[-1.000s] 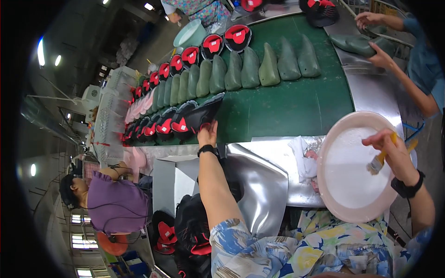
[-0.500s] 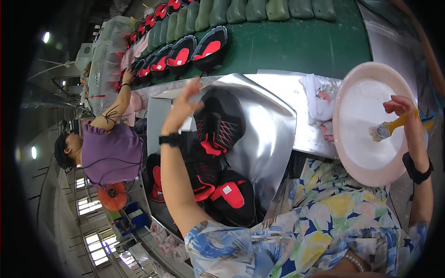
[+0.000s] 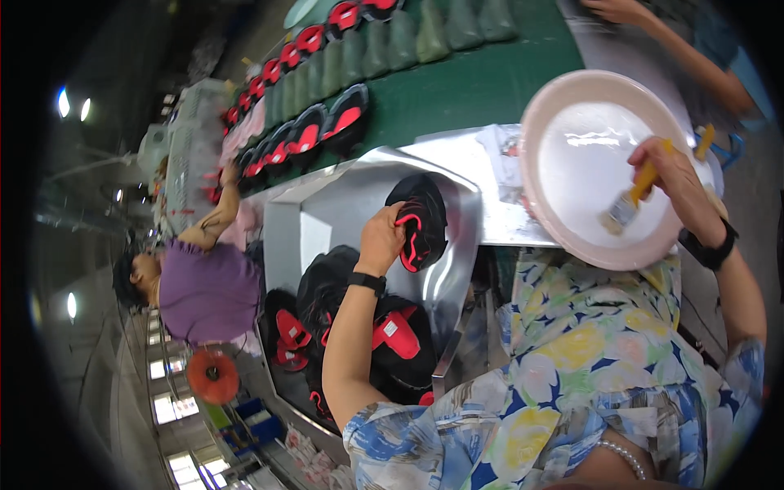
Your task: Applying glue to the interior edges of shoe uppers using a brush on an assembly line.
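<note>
My left hand (image 3: 380, 238) is closed on the edge of a black shoe upper (image 3: 429, 214) with red lining, raised over a shiny metal tray (image 3: 314, 224). More black and red shoe uppers (image 3: 412, 359) lie heaped in that tray beside my left forearm. In my right hand (image 3: 674, 173) is a paintbrush (image 3: 643, 180) with a yellow handle, its bristles pointing down over white liquid (image 3: 572, 188). The liquid fills a pale pink basin (image 3: 535, 196) at the right. Whether the bristles touch the liquid, I cannot tell.
Beyond the tray runs a green conveyor belt (image 3: 539, 69) carrying rows of green foot-shaped lasts (image 3: 433, 37) and black-red uppers (image 3: 343, 122). A person in purple (image 3: 211, 286) works at the left. Another person's arm (image 3: 702, 65) reaches in at the upper right. Another yellow handle (image 3: 704, 143) stands behind the basin.
My left hand, empty and spread over the tray before, has closed on a shoe upper. My right hand still has the brush, now lower over the basin. The whole view has shifted.
</note>
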